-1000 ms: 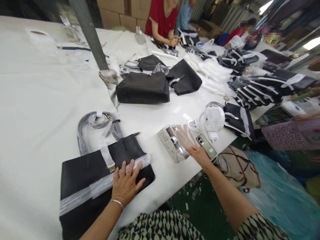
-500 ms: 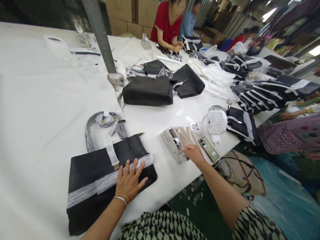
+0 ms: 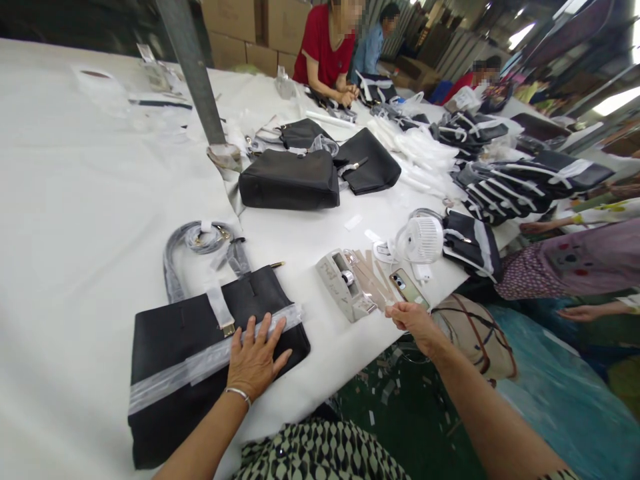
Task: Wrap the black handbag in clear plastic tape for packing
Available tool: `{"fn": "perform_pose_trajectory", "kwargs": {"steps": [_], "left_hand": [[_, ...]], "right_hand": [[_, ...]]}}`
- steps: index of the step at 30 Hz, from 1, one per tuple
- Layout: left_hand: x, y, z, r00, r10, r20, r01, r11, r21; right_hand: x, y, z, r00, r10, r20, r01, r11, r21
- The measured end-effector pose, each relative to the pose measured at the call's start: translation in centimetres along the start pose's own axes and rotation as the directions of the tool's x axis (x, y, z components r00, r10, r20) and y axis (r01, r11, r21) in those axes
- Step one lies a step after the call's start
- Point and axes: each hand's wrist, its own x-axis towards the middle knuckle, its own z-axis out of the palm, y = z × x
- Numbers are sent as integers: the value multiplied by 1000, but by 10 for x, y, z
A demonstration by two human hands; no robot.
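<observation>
A black handbag lies flat on the white table in front of me, with a clear plastic strip across it and wrapped handles behind it. My left hand rests flat on the bag and strip, fingers spread. My right hand is just right of the grey tape dispenser, fingers pinched on a piece of clear tape drawn from it. A phone lies beside that hand.
A small white fan stands behind the phone. More black bags lie mid-table, with wrapped ones stacked to the right. A grey post rises from the table. Other people work at the far end and right side.
My right hand has drawn back from the tape dispenser toward the table edge, pinching tape. My left hand has stayed flat on the bag.
</observation>
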Motion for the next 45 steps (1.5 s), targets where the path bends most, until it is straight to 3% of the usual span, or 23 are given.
{"fn": "perform_pose_trajectory", "kwargs": {"steps": [3,10,17,20,23,26,28,31,34,36,40,42,45], "left_hand": [[0,0,0,1000,-4,2,4,1000,-3],[0,0,2,1000,-15,8,15,1000,-19],[0,0,6,1000,-8,0,8,1000,-6],[0,-1,7,1000,-3,-19,3,1000,0],[0,-1,6,1000,-10,-19,9,1000,-10],[0,-1,5,1000,-11,0,11,999,-40],[0,-1,3,1000,-24,3,24,998,-55],[-1,-2,2,1000,-31,3,31,998,-48],[-2,-3,0,1000,-18,8,18,999,-30],[-3,-4,0,1000,-13,5,13,1000,-23],[-5,-5,-1,1000,-4,-2,4,1000,-27],[-6,-6,-1,1000,2,-5,-3,999,-32],[-7,-7,0,1000,7,-2,-8,999,-39]], "right_hand": [[-1,14,5,995,57,76,-61,997,48],[0,44,10,997,80,15,-81,994,72],[12,62,18,990,137,-34,-138,990,-31],[18,83,24,984,169,-58,-174,979,-103],[5,110,26,975,206,-82,-218,957,-189],[-21,116,29,980,198,6,-194,964,-181],[-33,97,37,977,130,167,-110,986,-125],[-36,39,68,887,-37,460,60,998,-35],[-27,-23,111,729,-185,659,248,969,-2],[-16,-51,137,632,-219,743,343,939,-14],[12,-68,172,517,-180,837,463,881,-96],[28,-66,181,491,-148,858,516,843,-150],[47,-62,186,489,-108,866,567,793,-222]]}}
